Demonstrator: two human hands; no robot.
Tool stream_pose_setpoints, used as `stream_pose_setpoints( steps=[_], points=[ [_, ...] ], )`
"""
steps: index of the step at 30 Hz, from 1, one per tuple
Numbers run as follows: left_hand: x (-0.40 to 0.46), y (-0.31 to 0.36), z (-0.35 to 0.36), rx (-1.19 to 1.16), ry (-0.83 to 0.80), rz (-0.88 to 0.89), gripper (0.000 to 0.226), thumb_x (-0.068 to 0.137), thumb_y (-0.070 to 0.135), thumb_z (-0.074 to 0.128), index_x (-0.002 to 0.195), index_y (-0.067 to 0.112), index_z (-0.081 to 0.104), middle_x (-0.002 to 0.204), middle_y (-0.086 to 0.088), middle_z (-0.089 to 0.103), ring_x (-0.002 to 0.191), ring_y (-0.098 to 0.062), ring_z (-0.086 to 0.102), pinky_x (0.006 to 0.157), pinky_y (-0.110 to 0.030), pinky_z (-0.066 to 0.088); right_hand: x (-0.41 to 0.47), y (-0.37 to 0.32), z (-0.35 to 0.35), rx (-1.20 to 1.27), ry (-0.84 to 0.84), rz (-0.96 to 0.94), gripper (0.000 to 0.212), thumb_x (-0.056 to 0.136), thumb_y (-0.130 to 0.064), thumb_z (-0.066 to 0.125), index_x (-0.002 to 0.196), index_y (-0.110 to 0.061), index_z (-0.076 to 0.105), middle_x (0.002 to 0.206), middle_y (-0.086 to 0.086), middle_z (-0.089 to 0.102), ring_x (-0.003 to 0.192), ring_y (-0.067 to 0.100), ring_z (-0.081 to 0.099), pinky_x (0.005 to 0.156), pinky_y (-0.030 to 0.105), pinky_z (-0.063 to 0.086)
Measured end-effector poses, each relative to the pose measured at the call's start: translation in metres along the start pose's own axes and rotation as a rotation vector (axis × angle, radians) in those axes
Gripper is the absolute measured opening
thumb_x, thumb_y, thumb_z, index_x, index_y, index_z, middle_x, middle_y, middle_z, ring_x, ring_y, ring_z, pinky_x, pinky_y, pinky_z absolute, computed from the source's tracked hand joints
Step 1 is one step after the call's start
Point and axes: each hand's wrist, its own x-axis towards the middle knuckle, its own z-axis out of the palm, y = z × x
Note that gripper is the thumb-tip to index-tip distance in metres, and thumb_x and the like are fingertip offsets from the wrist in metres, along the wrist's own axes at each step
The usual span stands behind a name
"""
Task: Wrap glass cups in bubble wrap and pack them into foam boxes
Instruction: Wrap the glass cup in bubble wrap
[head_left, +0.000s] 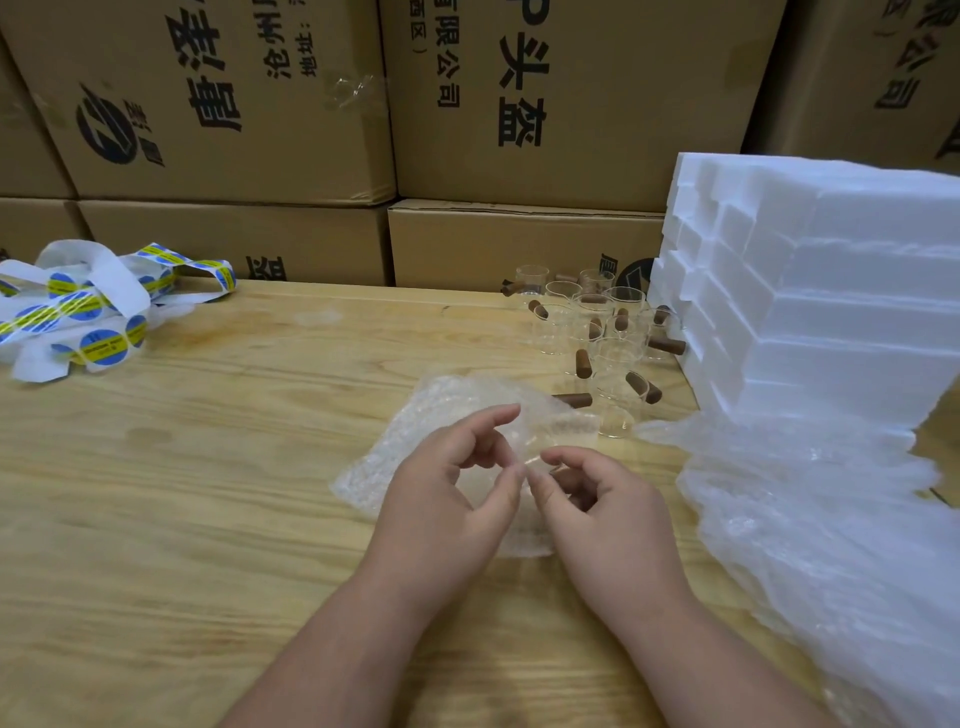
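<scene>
A sheet of bubble wrap (415, 421) lies on the wooden table (208, 467) in front of me, folded around a clear glass cup (558, 434) whose brown handle (574, 400) sticks out at the top. My left hand (447, 499) and my right hand (608, 519) meet over the wrap, thumbs and forefingers pinching it near the middle. Several more glass cups with brown wooden handles (602, 332) stand behind. A stack of white foam boxes (810, 291) rises at the right.
A heap of loose bubble wrap sheets (831, 545) covers the table's right side. A tangle of white sticker strips with blue and yellow labels (88, 306) lies at the far left. Printed cardboard cartons (363, 130) form a wall behind the table.
</scene>
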Motion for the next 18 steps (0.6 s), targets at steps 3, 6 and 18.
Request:
stream_pose_setpoints(
  steps=[3,6,18],
  points=[
    [-0.002,0.003,0.002,0.008,-0.054,0.057,0.051,0.086,0.019,0.069,0.130,0.043,0.060,0.093,0.018,0.068,0.102,-0.018,0.065,0.093,-0.012,0.042,0.000,-0.001,-0.001,0.045,0.028,0.032,0.009,0.086,-0.037,0.075,0.093,-0.041,0.071,0.076,-0.022,0.073,0.070,-0.001,0.069,0.062,0.013,0.050],
    [-0.004,0.005,0.003,0.015,-0.085,0.077,0.055,0.085,0.016,0.068,0.131,0.045,0.059,0.095,0.017,0.067,0.105,-0.019,0.065,0.096,-0.013,0.041,0.001,-0.003,-0.001,0.162,0.046,0.065,0.007,0.089,-0.029,0.075,0.091,-0.034,0.072,0.074,-0.013,0.076,0.067,0.005,0.073,0.063,0.022,0.056],
    [-0.011,0.015,0.018,-0.005,-0.160,0.170,0.057,0.086,0.008,0.068,0.135,0.037,0.058,0.100,0.023,0.063,0.100,-0.008,0.063,0.094,-0.012,0.042,0.003,-0.002,-0.009,0.311,0.078,0.072,0.016,0.088,-0.007,0.073,0.073,-0.012,0.071,0.065,0.010,0.070,0.059,0.016,0.065,0.053,0.031,0.052]
  ],
)
